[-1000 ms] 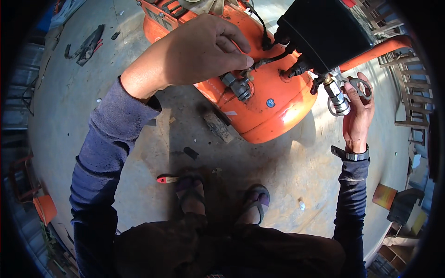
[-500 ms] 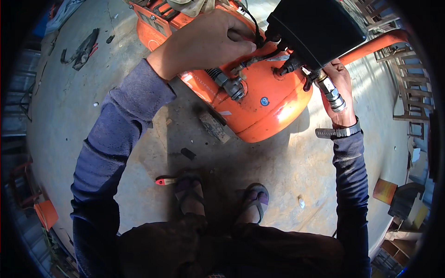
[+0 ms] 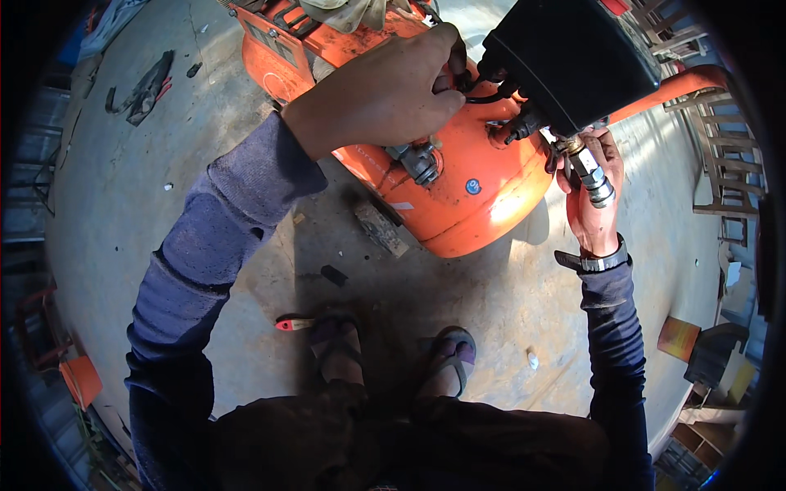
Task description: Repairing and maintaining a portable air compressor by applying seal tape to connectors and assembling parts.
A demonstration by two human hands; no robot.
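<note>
An orange air compressor tank (image 3: pixel 491 204) carries a black box-shaped pressure switch (image 3: pixel 573 65) on top. My left hand (image 3: pixel 401 94) reaches over the tank with its fingers closed on a thin black cable (image 3: pixel 487 99) beside the switch; the fingertips are partly hidden. Beneath the switch hangs a silver quick coupler (image 3: pixel 593 176) with a brass-coloured end. My right hand (image 3: pixel 598 200) is behind it, fingers curled round the coupler's upper part, just under the switch. A metal valve fitting (image 3: pixel 421 164) stands on the tank below my left hand.
An orange tubular handle (image 3: pixel 675 88) extends right from the tank. A wood block (image 3: pixel 381 229) lies against the tank's near side. On the floor are a red-handled tool (image 3: pixel 293 324) by my left foot and a dark cloth-like bundle (image 3: pixel 151 88) at far left. Wooden chairs (image 3: pixel 727 164) line the right.
My left hand has shifted right and slightly down, closer to the pressure switch. The switch and coupler appear slightly further right and lower. My right wrist has turned a little and dropped.
</note>
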